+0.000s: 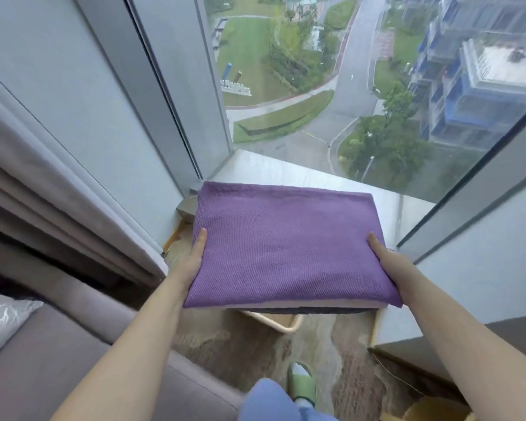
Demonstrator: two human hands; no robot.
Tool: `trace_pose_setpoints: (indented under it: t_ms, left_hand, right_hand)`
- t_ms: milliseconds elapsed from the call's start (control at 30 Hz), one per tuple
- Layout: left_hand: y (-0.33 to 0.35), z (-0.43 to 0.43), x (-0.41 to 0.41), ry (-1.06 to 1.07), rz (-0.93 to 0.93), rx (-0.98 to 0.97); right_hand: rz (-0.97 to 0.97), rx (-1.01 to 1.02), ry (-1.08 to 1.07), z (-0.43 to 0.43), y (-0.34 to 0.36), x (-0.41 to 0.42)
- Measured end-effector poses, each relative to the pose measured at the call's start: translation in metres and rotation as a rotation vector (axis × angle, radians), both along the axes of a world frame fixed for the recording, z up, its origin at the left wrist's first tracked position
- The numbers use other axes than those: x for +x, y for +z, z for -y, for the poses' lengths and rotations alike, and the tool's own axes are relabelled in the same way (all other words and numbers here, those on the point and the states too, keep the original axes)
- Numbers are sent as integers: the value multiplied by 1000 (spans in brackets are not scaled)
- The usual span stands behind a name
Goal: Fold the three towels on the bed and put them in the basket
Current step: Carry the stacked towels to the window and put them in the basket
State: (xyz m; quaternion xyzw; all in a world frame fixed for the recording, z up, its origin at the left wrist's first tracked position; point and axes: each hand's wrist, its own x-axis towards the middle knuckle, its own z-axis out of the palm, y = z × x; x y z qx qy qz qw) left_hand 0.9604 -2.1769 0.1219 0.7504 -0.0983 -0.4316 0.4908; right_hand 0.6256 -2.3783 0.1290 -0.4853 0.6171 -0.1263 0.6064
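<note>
Head view looks down past two bare forearms at the corner by the window. Just under the load sits the basket [281,325]; only a pale rounded rim and a bit of its near corner show, the rest being hidden by the towels held above it. A green slipper [301,381] and a blue trouser leg [264,399] stand on the mottled brown carpet [225,344] close before the basket. To the left runs the padded grey-brown edge of the bed [73,344], with a grey pillow [0,317] on it, and above that hang the folds of a pale curtain [43,189].

The purple towel [286,247] lies folded flat on top of the pile, level, in the air over the basket. Beneath its near edge peep a pale layer [374,305] and a dark towel [310,311] (whether these are two separate towels I cannot say for sure). The left hand [195,259] clasps the left side and the right hand [386,262] the right side, each with its thumb laid on the purple cloth and its fingers tucked out of sight below.

Beyond the pile is a pale window sill [316,177], and through the tall window glass [346,86] one sees lawns, a road and blue-fronted buildings far below.
</note>
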Motion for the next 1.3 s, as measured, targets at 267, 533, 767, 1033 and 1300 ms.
trace_pose_setpoints:
  t_ms: [267,533,767,1033,1300]
  left_hand:
    - [-36,64,61,-145,-49,79]
    - [-110,122,120,-326,-351,64]
    - [-191,150,171,-464,-442,119]
    - [-315,119,188,-507,-391,87]
    - [-368,102,178,-446,-206,125]
  right_hand:
    - [110,38,-45,24,-38,31]
    - [74,16,-251,5,-129,76]
    - [71,-15,-395,-21,-225,128]
    - [77,-98,-360,-47,-332,133]
    - [2,-180,-352,-71,-360,147]
